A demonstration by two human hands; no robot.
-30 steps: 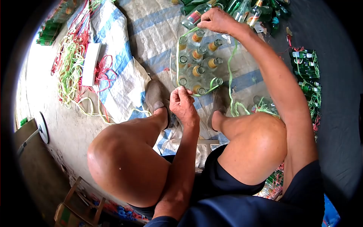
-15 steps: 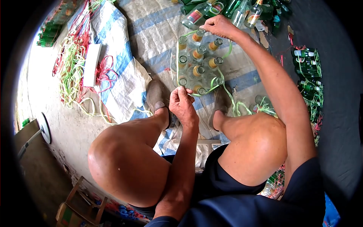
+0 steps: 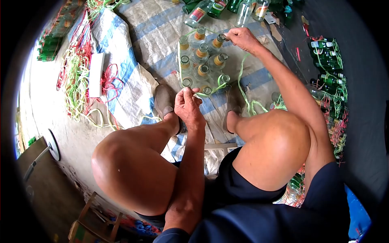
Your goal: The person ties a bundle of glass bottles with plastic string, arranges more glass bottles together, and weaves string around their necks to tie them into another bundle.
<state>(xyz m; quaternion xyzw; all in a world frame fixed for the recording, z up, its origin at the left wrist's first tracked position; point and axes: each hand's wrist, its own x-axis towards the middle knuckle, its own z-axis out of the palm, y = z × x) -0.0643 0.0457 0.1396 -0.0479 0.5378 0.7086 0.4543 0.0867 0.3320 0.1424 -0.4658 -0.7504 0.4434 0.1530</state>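
Note:
Several clear glass bottles (image 3: 202, 52) with gold neck bands stand upright in a tight cluster between my feet. A light green plastic strap (image 3: 240, 77) runs around their necks, looping the near-right bottle, with a loose tail trailing right. My left hand (image 3: 189, 107) is closed in a pinch at the near-left bottle neck, on the strap. At the far-right bottle neck, my right hand (image 3: 244, 40) pinches the strap against the rim. Its fingertips partly hide the strap there.
Loose bottles (image 3: 198, 14) lie beyond the cluster. Strapped green bottles (image 3: 326, 58) stand at the right. Left of me are tangled green and red straps (image 3: 77, 77) and a white block (image 3: 96, 75). A striped tarp (image 3: 158, 24) covers the floor.
My right hand has moved from the farthest bottle neck to the far-right one, bringing the strap along. My left hand stays at the near-left bottle. The view has shifted slightly.

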